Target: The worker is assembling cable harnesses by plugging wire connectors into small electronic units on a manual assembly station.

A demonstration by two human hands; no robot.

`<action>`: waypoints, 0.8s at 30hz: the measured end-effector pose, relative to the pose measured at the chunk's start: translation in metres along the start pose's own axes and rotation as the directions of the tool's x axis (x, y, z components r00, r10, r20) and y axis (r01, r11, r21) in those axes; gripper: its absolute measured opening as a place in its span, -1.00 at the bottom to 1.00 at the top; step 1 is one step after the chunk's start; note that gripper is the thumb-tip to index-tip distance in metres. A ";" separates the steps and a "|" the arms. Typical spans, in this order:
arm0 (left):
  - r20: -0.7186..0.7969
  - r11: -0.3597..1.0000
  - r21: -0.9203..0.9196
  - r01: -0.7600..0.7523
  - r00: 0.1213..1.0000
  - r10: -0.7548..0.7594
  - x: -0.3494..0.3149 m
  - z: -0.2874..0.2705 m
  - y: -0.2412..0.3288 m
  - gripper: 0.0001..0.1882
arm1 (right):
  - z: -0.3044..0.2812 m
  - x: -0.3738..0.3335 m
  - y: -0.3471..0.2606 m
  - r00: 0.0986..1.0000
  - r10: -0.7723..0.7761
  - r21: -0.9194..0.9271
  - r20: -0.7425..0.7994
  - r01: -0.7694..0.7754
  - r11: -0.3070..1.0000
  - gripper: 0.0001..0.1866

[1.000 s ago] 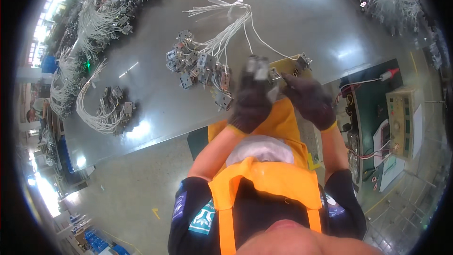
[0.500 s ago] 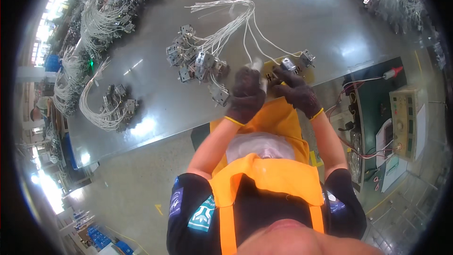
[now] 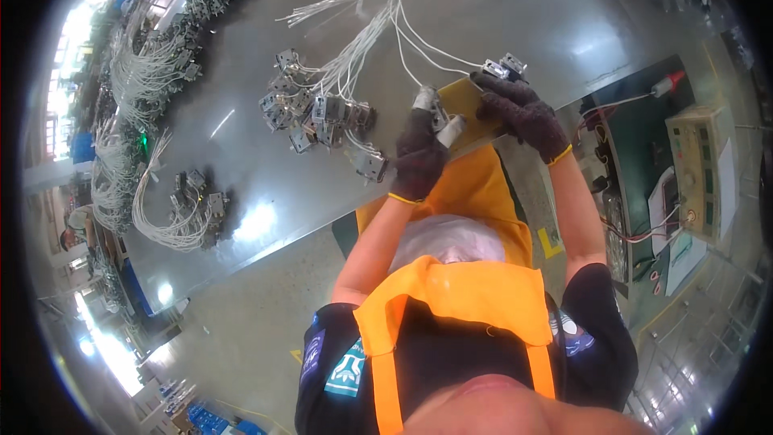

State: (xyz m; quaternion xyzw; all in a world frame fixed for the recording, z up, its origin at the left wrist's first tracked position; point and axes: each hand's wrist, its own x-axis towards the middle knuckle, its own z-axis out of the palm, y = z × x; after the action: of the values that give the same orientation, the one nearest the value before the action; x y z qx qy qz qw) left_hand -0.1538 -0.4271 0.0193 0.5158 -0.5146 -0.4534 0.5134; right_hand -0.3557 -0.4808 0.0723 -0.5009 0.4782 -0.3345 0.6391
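Observation:
My left hand [image 3: 421,149], in a dark glove with whitish fingertips, is closed on a small silvery metal housing [image 3: 440,118] with a thin white wire. My gloved right hand [image 3: 525,113] has its fingertips against one of two wired metal housings [image 3: 506,68] side by side on the table; the fingers partly hide its grip. Beneath and between the hands lies a yellow-brown plate [image 3: 465,109] at the table edge. White wires [image 3: 372,32] run from these parts into a tied bundle. More metal housings [image 3: 310,105] on the same bundle are heaped to the left of my left hand.
A grey metal table [image 3: 266,153] spans the front. Another wired bundle [image 3: 181,221] lies at left, with larger heaps [image 3: 149,72] along the far left edge. To the right are a beige instrument box [image 3: 694,173], a red-tipped probe [image 3: 667,83], cables and pink-handled scissors [image 3: 656,278].
My right hand has moved away from the left, bringing a metal housing beside the other one at right. The yellow-brown plate is more exposed. The whole view has shifted slightly.

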 end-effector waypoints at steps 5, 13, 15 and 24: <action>0.002 0.870 0.443 -0.216 0.971 0.240 0.006 0.007 -0.002 -0.34 | 0.013 -0.018 -0.005 0.975 -0.213 -0.516 0.065 0.215 0.829 -0.65; 0.156 0.860 0.389 -0.330 0.944 0.292 0.019 -0.001 -0.021 -0.49 | 0.040 -0.025 -0.017 0.925 -0.272 -0.842 0.264 0.359 0.402 -0.73; 0.155 0.854 0.419 -0.309 0.951 0.268 0.021 0.003 -0.018 -0.49 | 0.045 -0.024 -0.024 0.960 -0.158 -0.911 0.232 0.271 0.310 -0.73; 0.189 0.878 0.418 -0.234 0.968 0.168 0.005 -0.001 -0.011 -0.38 | 0.059 -0.031 -0.012 0.891 -0.403 -0.952 0.209 0.279 0.126 -0.88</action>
State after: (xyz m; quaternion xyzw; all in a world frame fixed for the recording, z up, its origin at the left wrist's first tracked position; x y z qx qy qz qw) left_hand -0.1518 -0.4331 0.0091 0.5267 -0.6903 -0.3070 0.3897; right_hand -0.3095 -0.4373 0.0951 -0.8640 0.4832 -0.1240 0.0676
